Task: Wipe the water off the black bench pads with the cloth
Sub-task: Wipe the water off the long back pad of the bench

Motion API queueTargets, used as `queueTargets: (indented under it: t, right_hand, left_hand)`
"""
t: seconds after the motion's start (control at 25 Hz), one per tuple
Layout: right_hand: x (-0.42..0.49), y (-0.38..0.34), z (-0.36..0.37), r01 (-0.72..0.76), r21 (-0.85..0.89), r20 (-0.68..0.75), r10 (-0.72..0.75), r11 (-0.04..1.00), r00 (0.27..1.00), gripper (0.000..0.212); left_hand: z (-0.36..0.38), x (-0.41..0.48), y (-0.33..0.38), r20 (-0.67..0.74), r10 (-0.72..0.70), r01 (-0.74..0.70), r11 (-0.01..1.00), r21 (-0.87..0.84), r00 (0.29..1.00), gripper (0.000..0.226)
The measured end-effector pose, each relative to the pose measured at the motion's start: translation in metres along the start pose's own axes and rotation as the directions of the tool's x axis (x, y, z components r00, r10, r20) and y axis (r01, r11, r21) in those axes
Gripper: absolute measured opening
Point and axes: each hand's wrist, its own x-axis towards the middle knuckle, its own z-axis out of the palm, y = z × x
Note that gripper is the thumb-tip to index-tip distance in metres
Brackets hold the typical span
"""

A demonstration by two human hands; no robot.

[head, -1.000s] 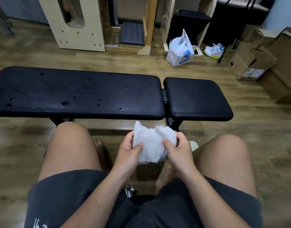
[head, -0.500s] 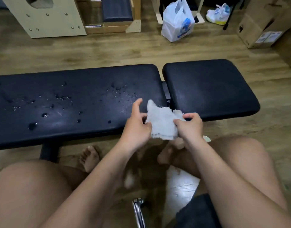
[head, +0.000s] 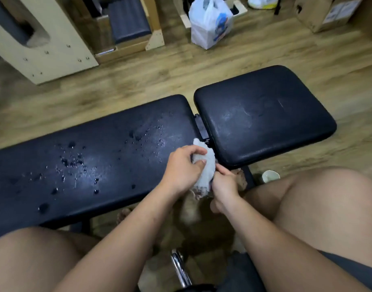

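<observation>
we are clamping the white cloth [head: 204, 165] in both our left hand [head: 184, 167] and right hand [head: 225, 183] at the near right corner of the long pad [head: 92, 165], wet with droplets.

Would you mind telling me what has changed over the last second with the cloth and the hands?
Both hands, left hand and right hand, carried the white cloth forward from above the lap to the near edge of the long bench pad, by the gap to the short pad, bunching it up. Both kept their grip. The water droplets remain unwiped.
</observation>
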Motion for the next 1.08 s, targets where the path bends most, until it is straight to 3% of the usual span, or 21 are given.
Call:
queueTargets:
  t: [0.04,0.12,0.24,0.36,0.48,0.68,0.76,0.88,0.92,0.96,1.08]
  right_hand:
    - [0.011,0.001,0.002,-0.104,0.086,0.02,0.103,0.991,0.994,0.017]
    - [0.028,0.0,0.003,-0.227,0.169,0.063,0.219,0.959,0.974,0.017]
    - [0.045,0.002,0.006,-0.268,0.171,0.11,0.252,0.948,0.961,0.015]
    - [0.041,0.004,0.003,-0.38,0.172,0.21,0.343,0.909,0.916,0.026]
    - [0.04,0.009,0.0,-0.333,0.272,0.219,0.279,0.903,0.935,0.026]
    - [0.066,0.012,-0.015,-0.213,-0.007,0.061,0.213,0.977,0.975,0.011]
    - [0.069,0.014,-0.013,-0.255,-0.001,0.029,0.255,0.967,0.967,0.007]
    - [0.058,0.02,-0.001,-0.303,0.135,0.21,0.271,0.943,0.939,0.008]
    - [0.056,0.022,0.001,-0.345,0.193,0.245,0.295,0.919,0.924,0.022]
    - [0.056,0.021,0.001,-0.369,0.258,0.269,0.3,0.893,0.915,0.03]
    - [0.063,0.016,-0.007,-0.331,0.255,0.25,0.268,0.909,0.93,0.023]
  left_hand:
    - [0.006,0.007,0.002,0.025,-0.006,0.005,0.998,0.067,1.0,0.007]
    - [0.017,0.024,0.004,0.036,-0.06,0.053,0.985,0.162,0.998,0.016]
    - [0.023,0.031,0.005,-0.012,-0.122,0.12,0.953,0.278,0.992,0.021]
    - [0.011,0.008,-0.001,-0.075,-0.106,0.124,0.943,0.31,0.992,0.016]
    - [-0.002,-0.002,-0.001,-0.105,-0.109,0.135,0.95,0.281,0.988,0.008]
    - [0.034,0.037,0.018,-0.029,-0.096,0.1,0.927,0.361,0.995,0.015]
    - [0.046,0.043,0.015,-0.018,-0.104,0.103,0.914,0.393,0.994,0.019]
    - [0.024,0.036,0.008,-0.082,-0.079,0.104,0.919,0.38,0.994,0.023]
    - [0.012,0.031,0.006,-0.099,-0.082,0.113,0.924,0.366,0.992,0.021]
    - [0.001,0.026,0.007,-0.107,-0.091,0.124,0.925,0.358,0.99,0.018]
    - [-0.004,0.027,0.009,-0.122,-0.122,0.154,0.939,0.308,0.985,0.017]
